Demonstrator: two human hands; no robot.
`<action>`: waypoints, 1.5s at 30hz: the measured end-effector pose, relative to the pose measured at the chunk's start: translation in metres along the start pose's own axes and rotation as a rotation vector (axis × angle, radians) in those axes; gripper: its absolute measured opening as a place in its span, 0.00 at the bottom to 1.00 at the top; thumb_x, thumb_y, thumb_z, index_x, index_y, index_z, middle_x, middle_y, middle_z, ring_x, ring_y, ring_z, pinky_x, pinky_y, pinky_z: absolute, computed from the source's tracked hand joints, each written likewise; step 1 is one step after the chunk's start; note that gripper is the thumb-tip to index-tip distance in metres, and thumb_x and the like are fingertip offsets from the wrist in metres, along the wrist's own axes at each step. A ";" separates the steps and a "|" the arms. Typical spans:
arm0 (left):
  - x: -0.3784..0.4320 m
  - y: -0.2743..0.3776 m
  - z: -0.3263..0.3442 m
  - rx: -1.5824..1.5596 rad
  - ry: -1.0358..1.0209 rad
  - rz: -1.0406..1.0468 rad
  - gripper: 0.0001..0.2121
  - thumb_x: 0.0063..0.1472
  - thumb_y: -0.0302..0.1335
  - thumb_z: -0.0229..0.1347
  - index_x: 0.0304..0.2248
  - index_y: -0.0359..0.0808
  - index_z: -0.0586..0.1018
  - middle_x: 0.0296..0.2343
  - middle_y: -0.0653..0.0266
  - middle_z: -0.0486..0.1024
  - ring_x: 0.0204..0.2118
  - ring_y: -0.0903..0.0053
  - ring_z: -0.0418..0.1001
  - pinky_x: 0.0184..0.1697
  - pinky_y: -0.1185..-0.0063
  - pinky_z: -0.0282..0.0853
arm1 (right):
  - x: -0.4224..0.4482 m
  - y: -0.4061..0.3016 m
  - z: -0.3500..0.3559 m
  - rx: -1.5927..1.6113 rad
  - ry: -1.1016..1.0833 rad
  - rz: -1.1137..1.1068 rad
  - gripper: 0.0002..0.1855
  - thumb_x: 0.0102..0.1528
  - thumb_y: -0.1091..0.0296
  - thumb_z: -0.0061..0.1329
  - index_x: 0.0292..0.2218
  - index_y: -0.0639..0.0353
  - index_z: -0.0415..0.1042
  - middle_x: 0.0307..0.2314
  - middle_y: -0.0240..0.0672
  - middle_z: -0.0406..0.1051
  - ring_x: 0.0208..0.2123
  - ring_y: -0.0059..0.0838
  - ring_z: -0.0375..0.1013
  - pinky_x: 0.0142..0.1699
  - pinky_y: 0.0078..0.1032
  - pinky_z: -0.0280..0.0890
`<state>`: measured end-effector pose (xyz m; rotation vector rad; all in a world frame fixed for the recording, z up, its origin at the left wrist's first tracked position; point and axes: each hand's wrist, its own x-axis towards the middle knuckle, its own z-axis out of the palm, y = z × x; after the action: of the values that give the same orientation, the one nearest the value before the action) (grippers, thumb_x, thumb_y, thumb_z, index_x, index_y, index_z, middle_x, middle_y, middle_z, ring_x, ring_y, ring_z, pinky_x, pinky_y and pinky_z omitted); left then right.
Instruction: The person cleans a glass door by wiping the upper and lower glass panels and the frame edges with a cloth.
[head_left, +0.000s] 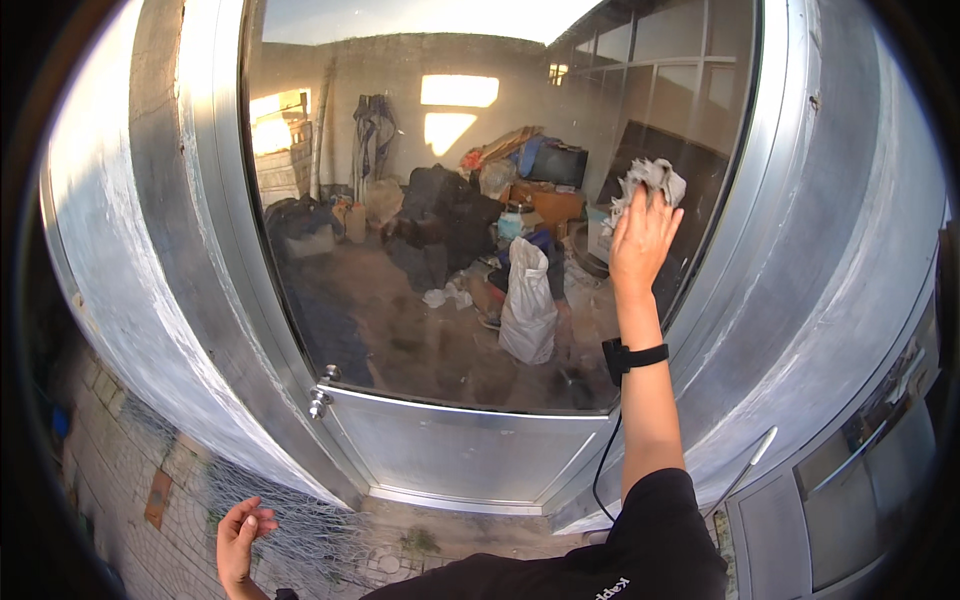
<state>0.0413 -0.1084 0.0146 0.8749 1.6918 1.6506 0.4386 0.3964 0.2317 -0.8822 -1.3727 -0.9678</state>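
A crumpled grey-white cloth or paper wad (656, 180) is pressed flat to the glass pane (420, 337) of a metal-framed door. My right hand (643, 244) reaches up and holds it near the pane's right side, fingers spread over it. Part of the wad is hidden under the fingers. Low at the left, my left hand (244, 529) hangs in the air with nothing in it, its fingers loosely curled and apart. Between the hands are the door's lower metal panel (465, 450) and, at its left, a round metal knob (320, 403).
Behind the glass show a white sack (529, 307), cardboard boxes (555, 206) and heaped belongings, mixed with reflections. Tangled wire or netting (300, 517) lies on the paving at lower left. A pale rod (742, 465) leans at the right beside a grey-framed window (862, 502).
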 end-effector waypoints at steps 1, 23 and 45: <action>0.005 0.002 0.009 -0.007 -0.025 0.002 0.21 0.60 0.32 0.52 0.48 0.26 0.68 0.35 0.53 0.75 0.33 0.71 0.76 0.38 0.77 0.72 | -0.015 0.018 -0.005 -0.020 -0.002 0.063 0.21 0.51 0.73 0.46 0.49 0.62 0.65 0.46 0.48 0.62 0.51 0.49 0.59 0.59 0.50 0.47; -0.051 0.007 0.031 0.009 0.053 -0.054 0.20 0.61 0.32 0.51 0.49 0.25 0.67 0.36 0.53 0.75 0.35 0.70 0.75 0.42 0.76 0.71 | 0.001 -0.109 0.020 0.292 -0.069 -0.152 0.21 0.52 0.65 0.46 0.48 0.59 0.67 0.41 0.42 0.64 0.51 0.48 0.58 0.59 0.51 0.44; -0.060 0.002 0.015 -0.067 0.099 -0.043 0.17 0.62 0.26 0.49 0.49 0.27 0.68 0.37 0.54 0.75 0.37 0.71 0.75 0.43 0.76 0.70 | 0.054 -0.155 0.044 0.185 0.040 -0.164 0.22 0.52 0.69 0.46 0.50 0.54 0.66 0.47 0.43 0.62 0.56 0.48 0.54 0.57 0.55 0.48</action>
<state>0.0897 -0.1477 0.0151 0.7304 1.6983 1.7364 0.2767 0.3780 0.2790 -0.6162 -1.4917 -0.9596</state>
